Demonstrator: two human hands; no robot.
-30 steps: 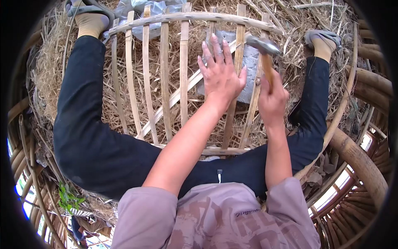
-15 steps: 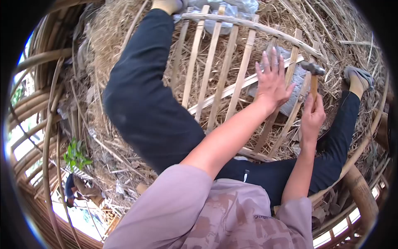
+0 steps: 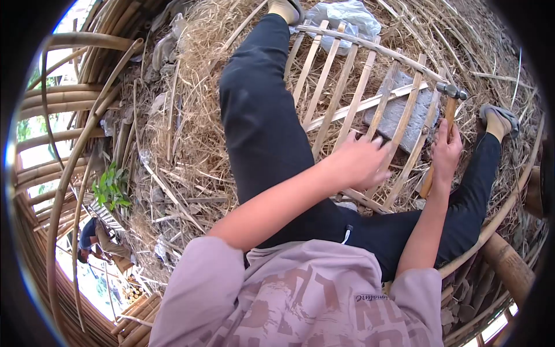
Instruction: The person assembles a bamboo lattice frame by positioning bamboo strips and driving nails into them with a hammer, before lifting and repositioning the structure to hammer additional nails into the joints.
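Note:
A bamboo frame of several pale slats, joined by a curved crossbar, lies between my legs. My left hand is on its lower part, fingers bent down around a slat; the fingertips are partly hidden. In my right hand is a hammer, gripped by its wooden handle, with the metal head up beside the frame's right end. A grey stone block lies under the right-hand slats. One split bamboo strip runs diagonally under the slats.
Dry straw covers the ground. Beyond the frame lies a clear plastic bag. Bent bamboo poles stand at the left, and a thick bamboo pole at the lower right. Another person is bent over at the far left.
My left hand has drawn back toward me from the upper right slats, and its spread fingers are now bent. The hammer remains in my right hand. The view has shifted leftward.

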